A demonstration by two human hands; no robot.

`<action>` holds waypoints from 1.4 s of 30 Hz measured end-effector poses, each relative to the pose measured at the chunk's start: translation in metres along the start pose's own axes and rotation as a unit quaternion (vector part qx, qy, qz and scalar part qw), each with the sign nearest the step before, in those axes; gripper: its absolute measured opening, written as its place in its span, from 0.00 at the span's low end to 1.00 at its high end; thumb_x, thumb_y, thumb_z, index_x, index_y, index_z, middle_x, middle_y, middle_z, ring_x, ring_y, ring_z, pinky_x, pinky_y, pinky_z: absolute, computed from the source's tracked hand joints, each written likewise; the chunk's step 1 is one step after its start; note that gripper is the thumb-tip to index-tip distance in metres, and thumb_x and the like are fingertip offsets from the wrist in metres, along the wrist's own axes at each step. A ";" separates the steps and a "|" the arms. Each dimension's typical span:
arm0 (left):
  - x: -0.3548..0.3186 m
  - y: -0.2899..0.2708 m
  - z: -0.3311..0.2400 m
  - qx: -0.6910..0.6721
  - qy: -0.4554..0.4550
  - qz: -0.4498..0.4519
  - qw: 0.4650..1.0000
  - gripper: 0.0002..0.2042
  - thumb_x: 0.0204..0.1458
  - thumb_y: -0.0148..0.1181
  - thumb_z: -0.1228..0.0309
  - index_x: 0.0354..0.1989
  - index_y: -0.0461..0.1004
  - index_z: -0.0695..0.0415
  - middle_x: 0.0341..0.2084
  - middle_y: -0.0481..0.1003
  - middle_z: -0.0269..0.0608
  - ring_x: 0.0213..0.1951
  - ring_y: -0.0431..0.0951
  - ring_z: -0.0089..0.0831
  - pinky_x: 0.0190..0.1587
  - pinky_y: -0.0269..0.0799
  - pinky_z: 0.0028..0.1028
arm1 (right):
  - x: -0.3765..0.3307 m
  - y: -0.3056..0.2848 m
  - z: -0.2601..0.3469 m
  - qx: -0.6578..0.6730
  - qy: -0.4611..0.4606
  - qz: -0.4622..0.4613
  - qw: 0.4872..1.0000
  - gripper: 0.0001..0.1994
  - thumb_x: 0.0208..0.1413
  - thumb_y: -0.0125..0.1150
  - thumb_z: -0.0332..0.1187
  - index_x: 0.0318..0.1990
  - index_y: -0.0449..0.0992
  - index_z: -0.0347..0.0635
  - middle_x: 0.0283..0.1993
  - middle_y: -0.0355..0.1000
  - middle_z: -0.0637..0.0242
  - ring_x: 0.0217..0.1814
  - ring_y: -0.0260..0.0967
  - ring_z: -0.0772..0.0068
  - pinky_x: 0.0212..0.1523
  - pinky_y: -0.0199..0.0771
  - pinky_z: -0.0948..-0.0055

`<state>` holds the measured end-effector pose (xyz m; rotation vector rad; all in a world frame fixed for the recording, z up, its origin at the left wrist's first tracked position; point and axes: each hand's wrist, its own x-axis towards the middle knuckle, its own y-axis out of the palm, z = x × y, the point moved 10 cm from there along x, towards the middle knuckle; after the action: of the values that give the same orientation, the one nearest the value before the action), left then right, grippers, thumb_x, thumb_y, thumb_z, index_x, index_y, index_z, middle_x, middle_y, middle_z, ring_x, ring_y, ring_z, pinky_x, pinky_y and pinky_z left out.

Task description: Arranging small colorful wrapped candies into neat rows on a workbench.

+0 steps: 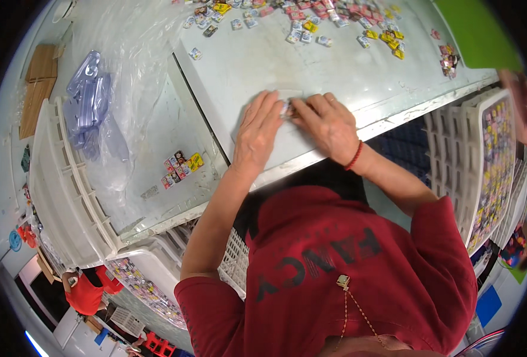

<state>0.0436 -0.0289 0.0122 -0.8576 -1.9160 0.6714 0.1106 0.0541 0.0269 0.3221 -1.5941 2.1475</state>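
Observation:
At the front part of the pale worktable [228, 83], my two hands meet over a small whitish piece [285, 109], mostly hidden by fingers. My left hand [259, 126] lies with its fingers close together, its thumb side against the piece. My right hand [328, 124], with a red cord bracelet on the wrist, is closed, its fingertips pinching at the piece from the right. A thin clear edge [290, 93], perhaps plastic, shows just beyond the fingertips. Farther back lie many loose small blocks [307, 37] in white, pink, yellow and black.
To the left, a lower tray surface holds a small cluster of blocks [180, 169], clear plastic sheeting [138, 65] and stacked bluish plastic pieces [91, 101]. White crates [463, 143] of coloured pieces stand at the right. A green board [481, 33] is at the far right. Another person [88, 291] in red is at lower left.

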 end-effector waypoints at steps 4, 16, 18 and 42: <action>-0.003 0.008 0.003 0.029 -0.019 0.043 0.998 0.22 0.41 0.64 0.80 0.49 0.70 0.67 0.54 0.68 0.51 0.57 0.66 0.51 0.57 0.65 0.41 | -0.002 -0.003 -0.007 0.051 0.005 0.004 0.999 0.20 0.41 0.68 0.32 0.46 0.76 0.43 0.34 0.69 0.66 0.33 0.67 0.64 0.33 0.70 0.70; -0.005 0.011 -0.007 0.073 -0.024 0.097 0.992 0.30 0.39 0.69 0.72 0.54 0.66 0.67 0.57 0.65 0.51 0.59 0.63 0.52 0.56 0.61 0.45 | -0.010 -0.009 -0.018 0.141 -0.049 0.021 0.989 0.16 0.42 0.67 0.25 0.41 0.75 0.37 0.41 0.71 0.57 0.42 0.70 0.57 0.41 0.73 0.66; -0.009 0.011 -0.006 0.084 -0.017 0.088 0.992 0.30 0.39 0.69 0.72 0.54 0.66 0.67 0.57 0.65 0.51 0.59 0.63 0.52 0.56 0.60 0.46 | -0.011 -0.006 -0.021 0.156 -0.047 0.016 0.987 0.15 0.42 0.67 0.25 0.40 0.75 0.37 0.41 0.71 0.58 0.43 0.69 0.57 0.42 0.72 0.65; -0.003 -0.028 0.015 -0.012 -0.124 -0.059 0.990 0.20 0.38 0.71 0.72 0.43 0.75 0.60 0.41 0.75 0.39 0.47 0.73 0.43 0.51 0.68 0.37 | 0.013 -0.011 -0.018 0.094 -0.027 -0.037 0.995 0.14 0.41 0.70 0.31 0.38 0.77 0.46 0.41 0.73 0.68 0.45 0.67 0.64 0.51 0.62 0.61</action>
<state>0.0227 -0.0500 0.0246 -0.6938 -2.1829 0.7122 0.1063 0.0760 0.0365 0.4949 -1.3888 2.2523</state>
